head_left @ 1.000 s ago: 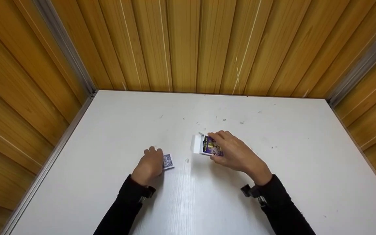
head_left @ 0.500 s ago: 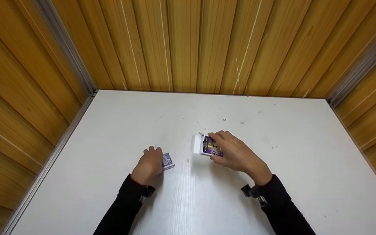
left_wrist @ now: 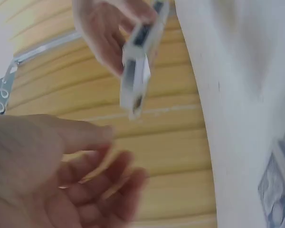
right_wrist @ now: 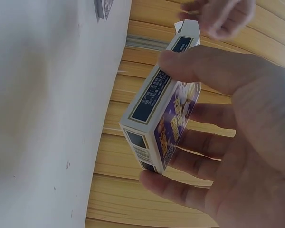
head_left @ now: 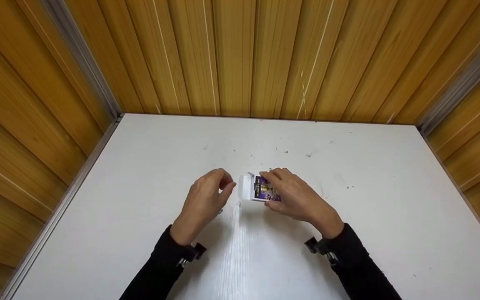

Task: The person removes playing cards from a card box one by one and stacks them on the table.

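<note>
Card box: the purple-faced card box (head_left: 267, 189) is held above the white tabletop (head_left: 348, 158); its long axis runs crosswise, the end with the raised white flap (head_left: 246, 186) pointing left.
Right hand: the right hand (head_left: 300, 198) pinches the box's right part between thumb and fingers.
Left hand: the left hand (head_left: 204, 193) sits just left of the box, apart from it; fingers loosely bent, a gap before the thumb.
Deck: the blue-backed deck (left_wrist: 278, 190) lies left of the box, below it.
Tabletop: spreads around the box; the far edge, along the wood-look wall (head_left: 236, 58), runs well beyond it.
</note>
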Demonstrator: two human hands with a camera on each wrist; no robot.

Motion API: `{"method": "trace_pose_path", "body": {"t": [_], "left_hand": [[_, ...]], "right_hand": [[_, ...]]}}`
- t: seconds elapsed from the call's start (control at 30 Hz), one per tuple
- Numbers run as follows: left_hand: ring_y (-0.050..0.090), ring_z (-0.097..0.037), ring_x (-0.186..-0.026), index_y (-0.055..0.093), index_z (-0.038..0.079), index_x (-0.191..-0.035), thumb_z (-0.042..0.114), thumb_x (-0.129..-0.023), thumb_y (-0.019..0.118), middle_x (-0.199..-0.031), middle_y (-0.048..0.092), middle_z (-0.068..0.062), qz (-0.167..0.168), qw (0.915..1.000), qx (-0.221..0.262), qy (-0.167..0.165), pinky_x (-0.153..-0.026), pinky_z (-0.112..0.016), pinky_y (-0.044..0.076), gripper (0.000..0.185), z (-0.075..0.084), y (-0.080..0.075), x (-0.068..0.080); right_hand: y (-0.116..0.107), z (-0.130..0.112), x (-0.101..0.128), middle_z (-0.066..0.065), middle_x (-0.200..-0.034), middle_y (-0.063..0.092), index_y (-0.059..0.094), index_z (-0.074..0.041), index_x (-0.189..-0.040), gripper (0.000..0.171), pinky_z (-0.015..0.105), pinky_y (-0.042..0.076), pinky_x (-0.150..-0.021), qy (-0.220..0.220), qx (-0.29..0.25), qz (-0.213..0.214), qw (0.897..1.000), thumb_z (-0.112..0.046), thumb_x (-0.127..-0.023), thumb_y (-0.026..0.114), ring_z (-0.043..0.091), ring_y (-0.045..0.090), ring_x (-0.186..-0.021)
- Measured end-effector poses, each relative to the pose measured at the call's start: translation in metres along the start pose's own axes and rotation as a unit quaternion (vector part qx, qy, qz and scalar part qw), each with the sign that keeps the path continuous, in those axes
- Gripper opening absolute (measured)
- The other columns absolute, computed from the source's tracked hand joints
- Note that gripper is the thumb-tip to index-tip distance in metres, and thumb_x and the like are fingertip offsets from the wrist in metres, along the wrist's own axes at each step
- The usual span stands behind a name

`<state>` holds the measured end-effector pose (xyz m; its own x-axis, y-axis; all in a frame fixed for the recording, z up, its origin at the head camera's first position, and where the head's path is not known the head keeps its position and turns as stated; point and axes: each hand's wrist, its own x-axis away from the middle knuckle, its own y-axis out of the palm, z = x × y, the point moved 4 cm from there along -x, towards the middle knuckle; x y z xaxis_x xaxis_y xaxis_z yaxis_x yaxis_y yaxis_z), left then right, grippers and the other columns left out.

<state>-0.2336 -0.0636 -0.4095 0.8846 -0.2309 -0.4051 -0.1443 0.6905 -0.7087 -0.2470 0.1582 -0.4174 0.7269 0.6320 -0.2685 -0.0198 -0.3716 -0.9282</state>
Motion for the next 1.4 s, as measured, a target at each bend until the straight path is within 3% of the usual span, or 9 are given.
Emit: {"method": "trace_pose_path", "body": {"t": [0.13,0.27,0.4,0.53,0.67,0.83,1.07,1.4], "left_hand": [[0.065,-0.014,-0.078,0.062,0.004,-0.097,0.0,-0.096,0.07,-0.088,0.067,-0.004,0.016,0.9923,0.116,0.04,-0.068,-0.026,0.056,0.009,0.014,0.01,0.0],[0.066,-0.018,-0.083,0.057,0.002,-0.098,-0.006,-0.095,0.065,-0.093,0.066,-0.009,0.009,0.9851,0.168,0.036,-0.071,-0.025,0.057,0.012,0.018,0.022,0.001],[0.064,-0.017,-0.08,0.054,0.003,-0.097,-0.009,-0.093,0.064,-0.09,0.065,-0.008,0.008,0.9867,0.161,0.023,-0.068,-0.025,0.056,0.016,0.013,0.029,0.001],[0.061,-0.014,-0.077,0.053,0.005,-0.095,-0.006,-0.093,0.065,-0.086,0.063,-0.005,-0.009,0.9872,0.159,-0.011,-0.066,-0.024,0.053,0.016,0.003,0.035,0.0],[0.061,-0.013,-0.077,0.053,0.006,-0.095,-0.001,-0.093,0.066,-0.086,0.063,-0.003,-0.042,0.9825,0.175,-0.049,-0.065,-0.024,0.053,0.015,-0.003,0.04,0.0],[0.064,-0.016,-0.081,0.052,0.005,-0.096,0.0,-0.093,0.069,-0.089,0.065,-0.005,-0.075,0.9763,0.19,-0.07,-0.068,-0.027,0.056,0.017,-0.008,0.043,0.001],[0.062,-0.012,-0.077,0.053,0.007,-0.093,0.003,-0.09,0.077,-0.085,0.065,-0.001,-0.067,0.9758,0.194,-0.076,-0.066,-0.026,0.055,0.025,-0.012,0.042,0.003],[0.063,-0.015,-0.078,0.055,0.005,-0.093,0.002,-0.09,0.076,-0.085,0.065,-0.004,-0.084,0.9674,0.205,-0.122,-0.065,-0.026,0.055,0.022,-0.013,0.043,0.003]], "right_hand": [[0.001,-0.003,0.0,0.014,-0.127,0.061,0.055,-0.002,-0.143,0.067,0.042,0.052,-0.091,-0.016,-0.001,0.011,1.0,-0.021,-0.086,0.085,0.027,0.059,-0.111],[0.001,-0.006,-0.001,0.013,-0.127,0.06,0.055,-0.003,-0.144,0.069,0.041,0.052,-0.092,-0.02,-0.006,0.013,1.0,-0.02,-0.085,0.086,0.026,0.058,-0.111],[0.001,-0.009,-0.001,0.013,-0.127,0.06,0.055,-0.003,-0.144,0.07,0.041,0.052,-0.092,-0.023,-0.007,0.017,1.0,-0.02,-0.084,0.087,0.026,0.058,-0.111],[0.001,-0.012,-0.001,0.011,-0.126,0.06,0.055,-0.004,-0.144,0.07,0.039,0.052,-0.09,-0.029,-0.007,0.017,0.999,-0.02,-0.084,0.087,0.024,0.058,-0.109],[0.002,-0.014,-0.001,0.01,-0.125,0.06,0.056,-0.005,-0.144,0.069,0.038,0.052,-0.089,-0.033,-0.004,0.014,0.999,-0.02,-0.084,0.087,0.023,0.057,-0.107],[0.004,-0.017,0.0,0.01,-0.125,0.06,0.055,-0.006,-0.144,0.071,0.04,0.051,-0.091,-0.043,0.007,0.007,0.999,-0.021,-0.083,0.088,0.025,0.056,-0.11],[0.005,-0.021,0.0,0.01,-0.124,0.059,0.056,-0.005,-0.143,0.071,0.041,0.05,-0.092,-0.068,0.018,0.021,0.997,-0.018,-0.081,0.088,0.025,0.055,-0.111],[0.01,-0.019,0.0,0.009,-0.124,0.059,0.056,-0.006,-0.143,0.07,0.04,0.05,-0.091,-0.067,0.023,0.017,0.997,-0.018,-0.081,0.087,0.023,0.055,-0.109]]}}
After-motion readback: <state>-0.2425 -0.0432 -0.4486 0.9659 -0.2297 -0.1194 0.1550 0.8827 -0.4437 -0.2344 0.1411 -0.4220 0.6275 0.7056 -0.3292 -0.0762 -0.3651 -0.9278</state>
